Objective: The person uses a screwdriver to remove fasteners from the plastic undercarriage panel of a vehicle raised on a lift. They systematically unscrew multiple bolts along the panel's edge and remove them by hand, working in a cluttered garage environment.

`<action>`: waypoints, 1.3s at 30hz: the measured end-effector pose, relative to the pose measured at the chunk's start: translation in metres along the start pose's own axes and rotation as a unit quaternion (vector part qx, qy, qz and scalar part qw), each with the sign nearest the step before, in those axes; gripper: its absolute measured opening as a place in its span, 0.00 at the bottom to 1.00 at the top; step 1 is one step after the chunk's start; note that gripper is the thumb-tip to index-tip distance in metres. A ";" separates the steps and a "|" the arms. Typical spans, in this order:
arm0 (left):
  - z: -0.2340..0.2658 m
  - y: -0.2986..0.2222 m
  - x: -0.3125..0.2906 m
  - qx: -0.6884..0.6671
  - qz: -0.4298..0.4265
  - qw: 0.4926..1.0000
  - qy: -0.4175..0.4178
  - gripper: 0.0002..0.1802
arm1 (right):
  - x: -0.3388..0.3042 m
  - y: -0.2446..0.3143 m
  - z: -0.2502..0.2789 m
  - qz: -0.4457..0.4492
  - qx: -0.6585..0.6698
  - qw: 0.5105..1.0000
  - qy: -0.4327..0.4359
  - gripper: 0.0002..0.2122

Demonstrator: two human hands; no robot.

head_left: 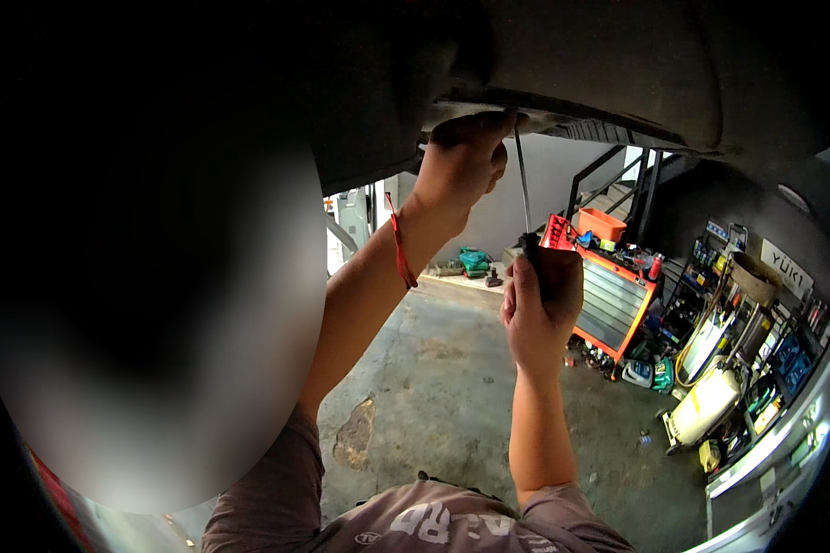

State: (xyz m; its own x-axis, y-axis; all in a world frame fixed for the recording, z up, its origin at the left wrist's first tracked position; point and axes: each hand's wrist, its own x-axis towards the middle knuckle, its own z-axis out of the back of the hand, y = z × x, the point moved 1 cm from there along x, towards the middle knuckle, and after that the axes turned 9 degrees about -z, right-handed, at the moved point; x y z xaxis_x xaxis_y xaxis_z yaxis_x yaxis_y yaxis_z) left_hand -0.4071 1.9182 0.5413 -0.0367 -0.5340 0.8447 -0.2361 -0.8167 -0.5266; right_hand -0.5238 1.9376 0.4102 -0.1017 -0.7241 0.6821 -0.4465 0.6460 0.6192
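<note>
Above me spreads the dark underside panel (609,64) of what looks like a vehicle. My right hand (544,290) is wrapped around the dark handle of a screwdriver (524,180), whose long thin metal shaft points up to the panel's lower edge. Up at that edge, my left hand (466,157) has its fingers curled, with the fingertips beside the upper end of the shaft. What the left fingers grip, if anything, is lost in shadow, and so is the screwdriver's tip. A red string bracelet (399,244) circles my left wrist.
An orange tool cabinet (613,300) with an orange bin (602,224) on top stands beyond my right hand. Behind it rises a staircase with a black railing (609,175). A cream tank (701,405) and loaded shelves line the right. A blurred patch covers the left.
</note>
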 end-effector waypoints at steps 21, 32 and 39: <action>-0.009 0.023 0.005 0.052 -0.131 0.989 -0.044 0.13 | 0.024 -0.021 0.026 -0.094 0.106 0.989 0.037 0.12; -0.008 0.025 0.008 0.144 -0.223 0.961 -0.083 0.09 | 0.010 -0.016 0.019 0.000 -0.027 0.998 0.053 0.13; -0.011 0.017 0.005 0.130 -0.156 0.978 -0.053 0.10 | 0.021 -0.044 0.017 -0.325 0.528 0.706 0.341 0.20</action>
State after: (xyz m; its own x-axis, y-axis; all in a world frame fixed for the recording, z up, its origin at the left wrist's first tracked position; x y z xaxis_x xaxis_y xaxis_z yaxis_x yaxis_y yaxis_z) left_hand -0.4218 1.9038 0.5380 0.1017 -0.2593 0.9604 0.0349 -0.9639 -0.2639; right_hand -0.5213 1.8903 0.3906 0.7213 -0.2666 0.6392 -0.6525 -0.5712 0.4980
